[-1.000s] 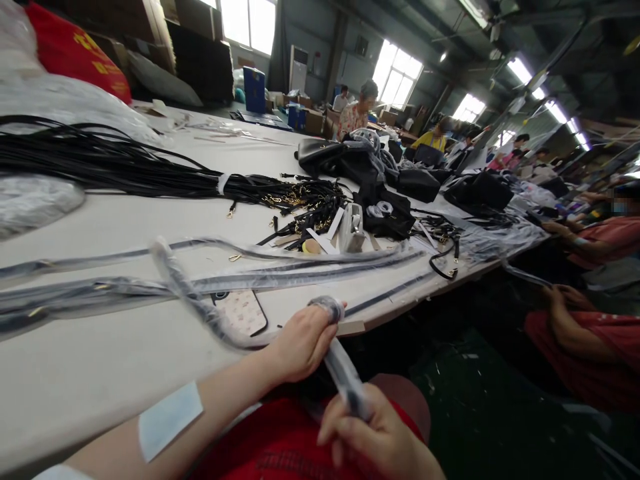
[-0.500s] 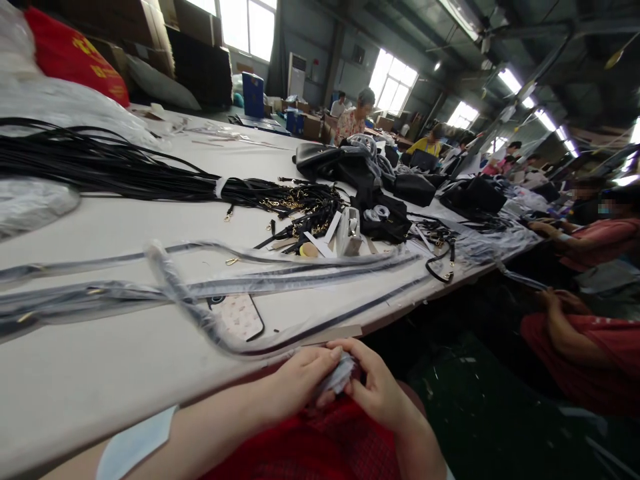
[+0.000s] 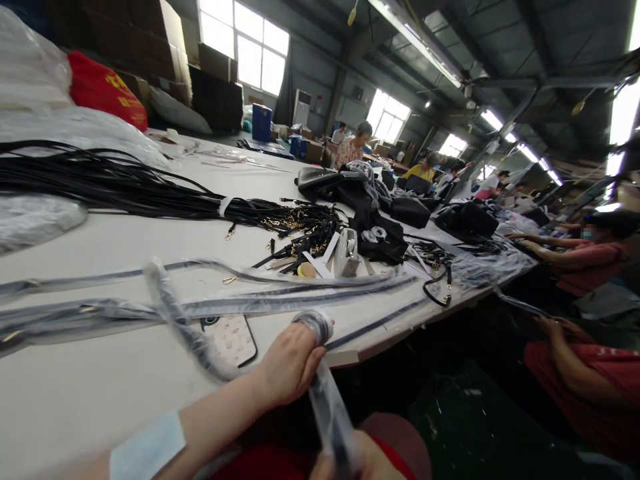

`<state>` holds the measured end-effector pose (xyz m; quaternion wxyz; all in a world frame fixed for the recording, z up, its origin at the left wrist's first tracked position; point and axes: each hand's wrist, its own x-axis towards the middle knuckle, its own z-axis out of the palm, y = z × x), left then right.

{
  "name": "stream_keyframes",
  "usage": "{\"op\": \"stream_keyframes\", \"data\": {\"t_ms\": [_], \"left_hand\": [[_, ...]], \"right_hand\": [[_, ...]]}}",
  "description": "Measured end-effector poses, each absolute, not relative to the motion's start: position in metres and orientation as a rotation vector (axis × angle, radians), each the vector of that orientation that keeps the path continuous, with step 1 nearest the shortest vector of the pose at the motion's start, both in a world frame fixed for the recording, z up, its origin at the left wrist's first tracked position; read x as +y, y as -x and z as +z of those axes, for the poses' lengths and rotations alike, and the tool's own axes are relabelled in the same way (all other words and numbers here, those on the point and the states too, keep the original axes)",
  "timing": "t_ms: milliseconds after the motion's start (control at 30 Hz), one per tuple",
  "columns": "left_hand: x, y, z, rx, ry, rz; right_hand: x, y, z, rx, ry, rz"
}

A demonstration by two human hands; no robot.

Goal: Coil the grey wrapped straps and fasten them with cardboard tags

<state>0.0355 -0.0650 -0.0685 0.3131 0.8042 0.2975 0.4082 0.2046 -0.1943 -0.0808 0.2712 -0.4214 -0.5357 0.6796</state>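
Note:
My left hand (image 3: 290,363), by the table's front edge, is closed around a black strap in a clear plastic sleeve (image 3: 330,403). The strap's gathered, bunched end bulges above my fist. From there it runs down toward me to my right hand (image 3: 363,460), which grips it low in the view; that hand is motion-smeared and partly cut off. More plastic-sleeved straps (image 3: 220,305) lie along the tabletop left of and beyond my left hand. Just left of that hand, a phone in a patterned case (image 3: 233,340) lies partly under one sleeved strap.
A bundle of black straps (image 3: 165,187) with gold clasps stretches across the white table (image 3: 65,413). Black bags (image 3: 340,187) and a tape dispenser (image 3: 346,253) stand further back. At right, a co-worker in a red top (image 3: 585,373) sits beside the table.
My hands were together at the table edge around the bunched plastic. The left has moved up and slightly left, the right down toward me, with the sleeved strap stretched between them.

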Motion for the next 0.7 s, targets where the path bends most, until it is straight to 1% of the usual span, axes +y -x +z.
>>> {"op": "stream_keyframes", "data": {"t_ms": [67, 133, 200, 267, 300, 400, 467, 567, 633, 700], "left_hand": [[-0.069, -0.029, -0.076, 0.69, -2.42, 0.881], [-0.082, -0.028, -0.079, 0.599, -2.451, 0.682], [-0.099, -0.032, -0.077, 0.576, -2.228, 0.513], [-0.114, -0.037, -0.072, 0.595, -1.869, 0.378], [-0.12, -0.04, -0.069, 0.6, -1.686, 0.326], [-0.13, -0.042, -0.06, 0.588, -1.231, 0.255], [-0.129, -0.041, -0.054, 0.56, -0.996, 0.274], [-0.119, -0.039, -0.043, 0.509, -0.726, 0.377], [-0.11, -0.038, -0.039, 0.487, -0.632, 0.493], [-0.102, -0.037, -0.042, 0.513, -0.709, 0.67]], "right_hand": [[-0.193, -0.231, -0.065, -1.352, 1.183, 1.694], [-0.184, -0.254, -0.054, -1.269, 1.322, 1.442], [-0.173, -0.264, -0.048, -1.317, 1.496, 1.109], [-0.167, -0.261, -0.046, -1.463, 1.518, 0.933], [-0.167, -0.256, -0.046, -1.542, 1.464, 0.967], [-0.173, -0.232, -0.057, -1.67, 1.272, 1.307], [-0.175, -0.217, -0.072, -1.636, 1.263, 1.331], [-0.176, -0.198, -0.1, -1.506, 1.306, 1.316], [-0.178, -0.188, -0.111, -1.476, 1.316, 1.446], [-0.183, -0.18, -0.112, -1.489, 1.31, 1.608]]}}
